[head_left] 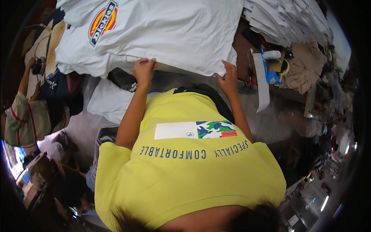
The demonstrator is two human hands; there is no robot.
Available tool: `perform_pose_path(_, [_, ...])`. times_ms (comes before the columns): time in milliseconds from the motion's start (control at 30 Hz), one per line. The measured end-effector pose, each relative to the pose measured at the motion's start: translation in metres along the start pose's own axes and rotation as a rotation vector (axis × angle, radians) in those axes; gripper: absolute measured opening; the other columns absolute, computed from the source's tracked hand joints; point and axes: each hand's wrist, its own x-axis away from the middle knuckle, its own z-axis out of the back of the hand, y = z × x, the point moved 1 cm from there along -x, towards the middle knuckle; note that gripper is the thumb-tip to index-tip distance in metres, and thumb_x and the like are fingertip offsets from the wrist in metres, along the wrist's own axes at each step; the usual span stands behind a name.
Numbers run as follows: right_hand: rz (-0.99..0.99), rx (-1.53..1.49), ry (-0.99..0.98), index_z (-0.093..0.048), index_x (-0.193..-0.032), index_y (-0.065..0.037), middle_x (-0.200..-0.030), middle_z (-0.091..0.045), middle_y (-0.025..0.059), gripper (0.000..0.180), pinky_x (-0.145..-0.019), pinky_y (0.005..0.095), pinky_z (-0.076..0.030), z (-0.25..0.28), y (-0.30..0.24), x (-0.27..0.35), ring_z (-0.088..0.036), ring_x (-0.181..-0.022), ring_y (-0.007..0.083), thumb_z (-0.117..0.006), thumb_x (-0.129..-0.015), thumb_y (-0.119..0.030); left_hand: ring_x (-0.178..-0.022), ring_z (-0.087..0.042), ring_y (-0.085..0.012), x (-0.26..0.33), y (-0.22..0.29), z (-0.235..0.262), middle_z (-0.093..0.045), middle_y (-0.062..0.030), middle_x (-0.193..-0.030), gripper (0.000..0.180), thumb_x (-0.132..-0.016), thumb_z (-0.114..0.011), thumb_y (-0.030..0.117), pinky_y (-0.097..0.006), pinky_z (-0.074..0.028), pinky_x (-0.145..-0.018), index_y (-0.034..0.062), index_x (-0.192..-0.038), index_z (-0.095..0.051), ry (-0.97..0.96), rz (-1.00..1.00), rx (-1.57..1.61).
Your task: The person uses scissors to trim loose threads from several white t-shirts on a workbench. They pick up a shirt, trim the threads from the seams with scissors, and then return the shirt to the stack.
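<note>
A white T-shirt (174, 34) with a red, yellow and dark blue printed emblem lies spread over the work table in front of me. Its near edge hangs slightly past the table's side. My left hand (143, 71) is closed in a pinch on that edge, left of the middle. Farther right, my right hand (228, 77) pinches the same edge close to its right corner, thumb and fingers on the cloth. Between the two hands the edge runs fairly straight, with soft wrinkles above it. More white cloth seems to lie beneath the shirt on the left.
A big pile of white garments (286, 19) rises at the back right. Nearer stand a tape roll (285, 67), a white strip (261, 83), scissors (250, 79) and beige cloth (303, 65). White cloth (110, 100) hangs below the table edge. Another person (34, 116) works at the left.
</note>
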Motion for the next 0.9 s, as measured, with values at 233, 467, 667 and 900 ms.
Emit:
perform_pose_path(233, [0.212, -0.015, 0.042, -0.055, -0.104, -0.009, -0.093, -0.048, 0.0108, 0.050, -0.073, 0.0367, -0.043, 0.002, -0.007, 0.001, -0.051, -0.087, 0.0281, -0.052, -0.057, 0.008, -0.063, -0.062, -0.0150, 0.007, 0.009, -0.003, -0.062, -0.0116, -0.078, 0.030, -0.075, -0.068, 0.011, -0.020, -0.051, -0.055, -0.0051, -0.094, -0.051, 0.020, -0.007, 0.062])
perform_pose_path(467, [0.519, -0.074, 0.457, -0.058, -0.092, -0.008, -0.082, -0.045, 0.0078, 0.043, -0.059, 0.0331, -0.040, 0.029, -0.034, -0.004, -0.047, -0.070, 0.0225, -0.054, -0.054, 0.011, -0.067, -0.062, -0.0149, -0.002, 0.003, -0.008, -0.061, -0.0095, -0.077, 0.021, -0.076, -0.069, 0.014, -0.019, -0.051, -0.057, -0.0019, -0.083, -0.056, -0.050, 0.189, 0.171])
perform_pose_path(667, [0.389, 0.016, 0.460, -0.059, -0.092, -0.009, -0.082, -0.045, 0.0064, 0.044, -0.059, 0.0324, -0.039, 0.025, -0.025, -0.010, -0.047, -0.070, 0.0221, -0.053, -0.055, 0.014, -0.064, -0.061, -0.0151, 0.011, 0.023, -0.023, -0.059, -0.0081, -0.075, 0.022, -0.074, -0.067, 0.006, -0.020, -0.049, -0.057, 0.0016, -0.086, -0.049, 0.078, -0.018, 0.192])
perform_pose_path(900, [0.524, 0.191, 0.187, -0.059, -0.093, -0.009, -0.086, -0.049, 0.0056, 0.033, -0.069, 0.0340, -0.041, 0.035, -0.039, -0.008, -0.051, -0.077, 0.0242, -0.059, -0.063, 0.004, -0.059, -0.056, -0.0077, -0.007, 0.154, -0.017, -0.057, -0.0031, -0.067, 0.015, -0.073, -0.067, 0.004, -0.019, -0.043, -0.055, 0.0022, -0.075, -0.052, 0.148, -0.816, -0.521])
